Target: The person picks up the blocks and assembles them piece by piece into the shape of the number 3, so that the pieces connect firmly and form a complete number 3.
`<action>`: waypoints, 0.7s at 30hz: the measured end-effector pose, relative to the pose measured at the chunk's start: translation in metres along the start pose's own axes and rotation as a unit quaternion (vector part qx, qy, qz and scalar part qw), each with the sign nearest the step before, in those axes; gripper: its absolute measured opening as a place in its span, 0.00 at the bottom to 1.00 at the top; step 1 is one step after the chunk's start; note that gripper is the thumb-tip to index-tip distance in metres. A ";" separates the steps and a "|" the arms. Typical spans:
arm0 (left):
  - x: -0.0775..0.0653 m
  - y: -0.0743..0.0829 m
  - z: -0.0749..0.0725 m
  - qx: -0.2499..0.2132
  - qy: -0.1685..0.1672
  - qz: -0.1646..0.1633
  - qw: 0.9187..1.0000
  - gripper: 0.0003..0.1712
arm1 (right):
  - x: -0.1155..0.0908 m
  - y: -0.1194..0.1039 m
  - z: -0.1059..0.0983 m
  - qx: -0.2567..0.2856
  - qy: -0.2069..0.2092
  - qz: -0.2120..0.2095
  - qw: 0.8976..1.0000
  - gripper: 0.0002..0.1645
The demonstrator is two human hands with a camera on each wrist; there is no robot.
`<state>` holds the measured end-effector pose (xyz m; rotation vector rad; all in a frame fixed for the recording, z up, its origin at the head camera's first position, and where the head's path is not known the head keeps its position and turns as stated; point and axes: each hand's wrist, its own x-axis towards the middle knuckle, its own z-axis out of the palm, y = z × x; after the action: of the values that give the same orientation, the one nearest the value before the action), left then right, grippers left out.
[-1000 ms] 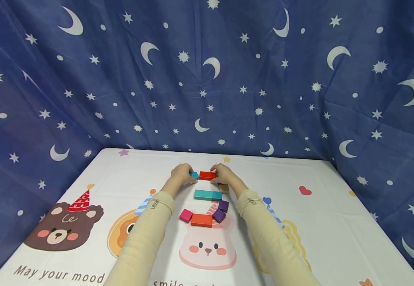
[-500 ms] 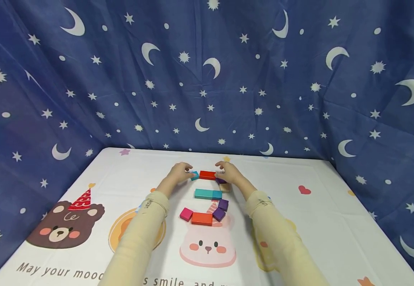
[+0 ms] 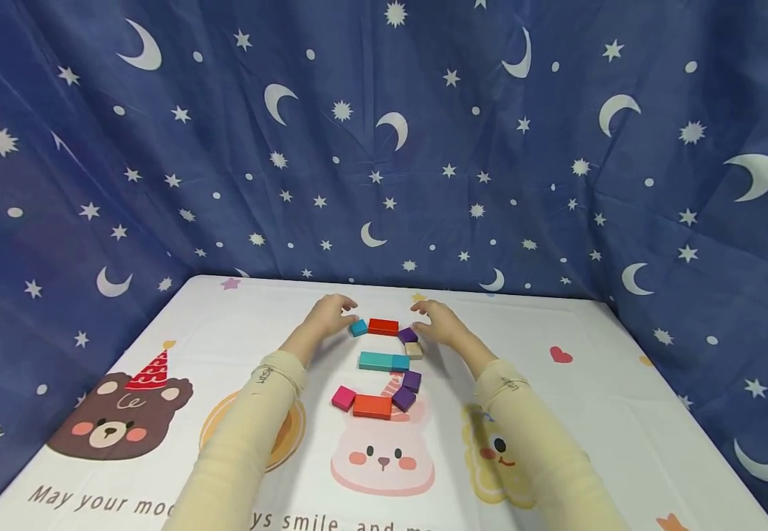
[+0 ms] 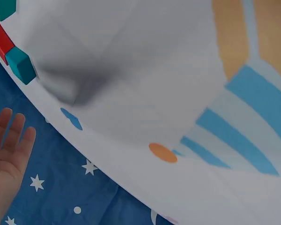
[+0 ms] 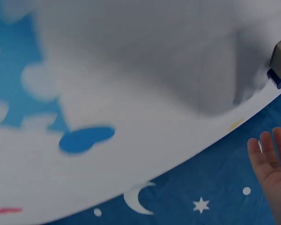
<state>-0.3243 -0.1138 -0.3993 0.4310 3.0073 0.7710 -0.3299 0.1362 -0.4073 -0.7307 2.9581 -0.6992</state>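
My left hand (image 3: 330,316) is just left of a small blue block (image 3: 358,327), fingers loosely bent around nothing. To the right, my right hand (image 3: 442,322) hovers beside a purple block (image 3: 408,335) and holds nothing. Between the hands lies a long red block (image 3: 384,327). Below the purple block is a tan block (image 3: 413,350), then a long teal block (image 3: 375,361) with a blue block (image 3: 400,363) at its end. Further down come two purple blocks (image 3: 412,381), an orange-red block (image 3: 372,407) and a pink block (image 3: 344,398). Both wrist views show spread fingers.
The blocks lie on a white tablecloth (image 3: 623,413) printed with cartoon animals, such as a brown bear (image 3: 114,420) and a pink rabbit (image 3: 384,461). A dark blue curtain (image 3: 330,184) with moons and stars hangs behind the table's far edge.
Both hands have let go of the top row and drawn apart, the left one leftward and the right one rightward. The purple block and tan block, earlier partly covered, now show.
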 end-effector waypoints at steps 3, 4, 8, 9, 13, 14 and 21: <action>0.000 0.003 -0.007 0.002 0.013 0.015 1.000 0.20 | -0.004 0.002 -0.011 -0.018 0.014 -0.021 1.000 0.21; 0.000 0.004 -0.009 0.001 0.018 0.022 1.000 0.19 | -0.006 0.003 -0.014 -0.026 0.018 -0.027 0.999 0.21; -0.001 0.009 -0.019 -0.018 0.035 0.054 0.998 0.19 | -0.017 0.003 -0.027 -0.050 0.036 -0.049 0.997 0.20; -0.001 0.010 -0.021 -0.019 0.039 0.064 0.997 0.19 | -0.021 0.002 -0.030 -0.057 0.040 -0.055 0.996 0.20; -0.009 0.015 -0.031 -0.009 0.051 0.099 0.994 0.19 | -0.037 -0.003 -0.038 -0.082 0.061 -0.079 0.992 0.21; -0.013 0.015 -0.033 -0.004 0.055 0.106 0.993 0.19 | -0.040 -0.004 -0.039 -0.086 0.064 -0.084 0.991 0.21; -0.047 0.007 -0.045 0.026 0.071 0.129 0.989 0.22 | -0.067 -0.009 -0.050 -0.132 0.104 -0.111 0.979 0.23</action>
<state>-0.2802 -0.1410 -0.3595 0.8142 3.1497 0.7681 -0.2716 0.1797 -0.3646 -1.0822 3.2349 -0.4149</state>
